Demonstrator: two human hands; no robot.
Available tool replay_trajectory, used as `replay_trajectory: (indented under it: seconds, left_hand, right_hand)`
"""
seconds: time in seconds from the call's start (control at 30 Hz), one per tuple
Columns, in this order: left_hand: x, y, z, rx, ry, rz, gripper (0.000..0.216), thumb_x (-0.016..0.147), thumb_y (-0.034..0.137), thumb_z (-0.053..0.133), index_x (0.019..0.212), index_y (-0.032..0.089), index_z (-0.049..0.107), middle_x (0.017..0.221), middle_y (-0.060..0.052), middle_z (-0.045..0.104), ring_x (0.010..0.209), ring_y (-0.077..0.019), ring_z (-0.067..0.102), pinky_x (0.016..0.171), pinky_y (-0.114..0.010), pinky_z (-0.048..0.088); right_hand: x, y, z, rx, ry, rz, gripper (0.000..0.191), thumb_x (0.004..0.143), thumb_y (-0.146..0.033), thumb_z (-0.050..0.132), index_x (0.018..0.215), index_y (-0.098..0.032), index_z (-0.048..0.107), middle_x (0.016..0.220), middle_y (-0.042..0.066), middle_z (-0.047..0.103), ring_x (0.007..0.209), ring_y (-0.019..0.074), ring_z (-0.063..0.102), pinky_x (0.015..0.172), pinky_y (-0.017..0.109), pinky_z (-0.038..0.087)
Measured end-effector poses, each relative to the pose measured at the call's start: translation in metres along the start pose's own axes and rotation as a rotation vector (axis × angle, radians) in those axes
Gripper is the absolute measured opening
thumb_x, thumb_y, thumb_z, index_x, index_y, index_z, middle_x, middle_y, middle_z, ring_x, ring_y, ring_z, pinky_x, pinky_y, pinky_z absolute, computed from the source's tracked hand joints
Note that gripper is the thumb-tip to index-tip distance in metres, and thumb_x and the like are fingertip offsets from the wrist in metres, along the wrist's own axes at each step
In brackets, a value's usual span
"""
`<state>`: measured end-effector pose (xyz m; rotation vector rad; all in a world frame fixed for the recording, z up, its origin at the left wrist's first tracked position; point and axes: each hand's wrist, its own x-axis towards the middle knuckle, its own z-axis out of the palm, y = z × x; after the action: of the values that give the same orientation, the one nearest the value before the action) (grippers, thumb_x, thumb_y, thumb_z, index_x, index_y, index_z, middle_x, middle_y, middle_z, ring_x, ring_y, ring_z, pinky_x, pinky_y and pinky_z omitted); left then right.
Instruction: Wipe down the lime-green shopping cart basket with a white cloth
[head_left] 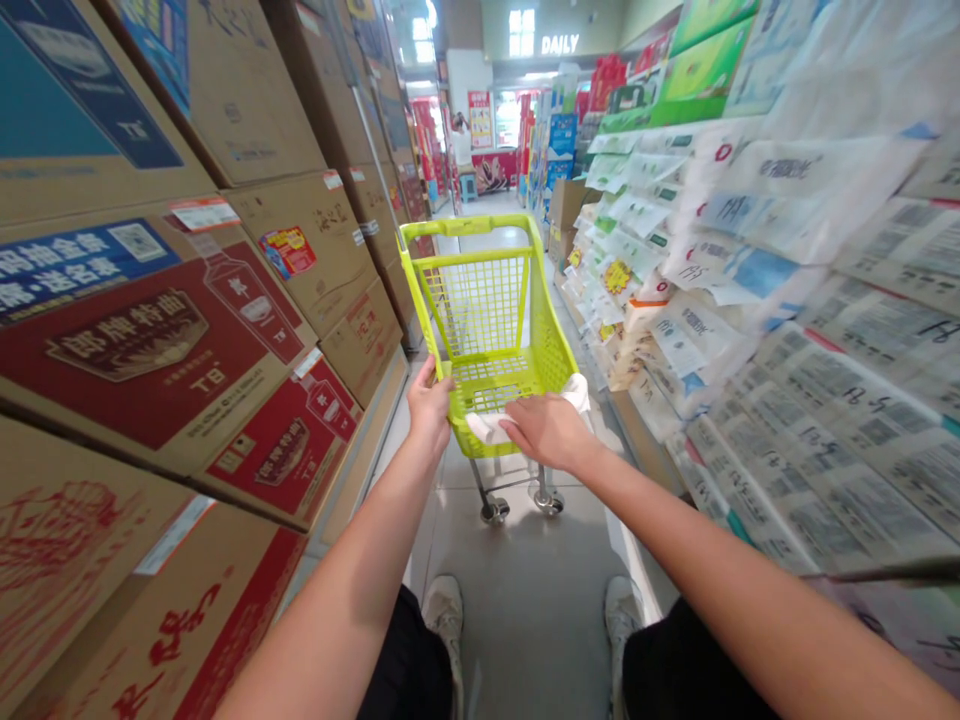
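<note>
A lime-green plastic shopping cart [551,330] stands upright on the floor in front of me. My left hand [430,408] grips its near left rim, with the thumb along the outer edge. A white cloth [576,393] lies along the near top rim and hangs over it at both ends. My right hand [551,428] is closed over the middle of this cloth, pressing it onto the rim. Its fingertips point left, toward my left hand. The basket's slatted floor and far wall show between my hands.
Stacked cardboard cartons [150,340] line the left side. On the right, piled packs of tissue paper [757,290] rise close to the cart. The tiled floor [517,590] runs down a narrow aisle. Far ahead, a person [460,140] is beside a blue stool [468,186].
</note>
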<state>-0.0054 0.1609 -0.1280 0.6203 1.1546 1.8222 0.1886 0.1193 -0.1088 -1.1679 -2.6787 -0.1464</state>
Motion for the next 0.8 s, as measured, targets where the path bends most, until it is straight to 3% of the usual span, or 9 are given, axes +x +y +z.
replay_trajectory:
  seconds: [0.13,0.33,0.57,0.7,0.8]
  left_hand:
    - [0.007,0.006,-0.016,0.002,-0.199,0.0,0.076,0.058,-0.006,0.057,0.13,0.018,0.066,0.127,-0.009,0.072,0.102,-0.0197,0.072,0.09,-0.031,0.059]
    - [0.036,0.019,-0.044,0.107,-0.184,-0.069,0.084,0.057,-0.005,0.059,0.137,0.02,0.06,0.135,-0.01,0.068,0.11,-0.0213,0.071,0.093,-0.032,0.059]
    - [0.055,0.044,-0.078,0.212,-0.27,-0.117,0.086,0.054,-0.001,0.065,0.137,0.02,0.061,0.127,-0.011,0.072,0.104,-0.0216,0.073,0.092,-0.034,0.06]
    - [0.056,0.05,-0.088,0.271,-0.354,-0.135,0.087,0.055,0.004,0.068,0.139,0.021,0.06,0.126,-0.012,0.072,0.106,-0.0239,0.072,0.092,-0.036,0.059]
    - [0.053,0.057,-0.088,0.443,-0.332,0.0,0.076,0.058,0.007,0.07,0.133,0.02,0.066,0.128,-0.013,0.07,0.113,-0.0271,0.069,0.103,-0.044,0.053]
  right_hand:
    - [-0.006,0.021,-0.008,0.001,-0.026,0.016,0.045,0.107,-0.047,0.033,0.099,-0.018,0.066,0.093,0.009,0.072,0.086,0.022,0.064,0.08,0.032,0.037]
    - [-0.013,0.034,-0.006,0.062,0.073,-0.211,0.038,0.105,-0.04,0.038,0.1,-0.017,0.067,0.092,0.009,0.069,0.093,0.0221,0.059,0.105,0.038,0.035]
    - [-0.008,0.036,-0.01,0.03,0.109,-0.354,0.04,0.106,-0.04,0.034,0.091,-0.02,0.066,0.089,0.005,0.064,0.096,0.0211,0.055,0.117,0.041,0.027]
    - [-0.002,0.049,-0.017,0.096,0.122,-0.278,0.036,0.104,-0.031,0.033,0.094,-0.021,0.067,0.095,0.005,0.066,0.102,0.0201,0.056,0.12,0.045,0.02]
    - [0.001,0.065,-0.017,0.142,0.176,-0.172,0.032,0.1,-0.03,0.039,0.101,-0.02,0.069,0.12,0.009,0.064,0.127,0.0248,0.049,0.121,0.05,0.016]
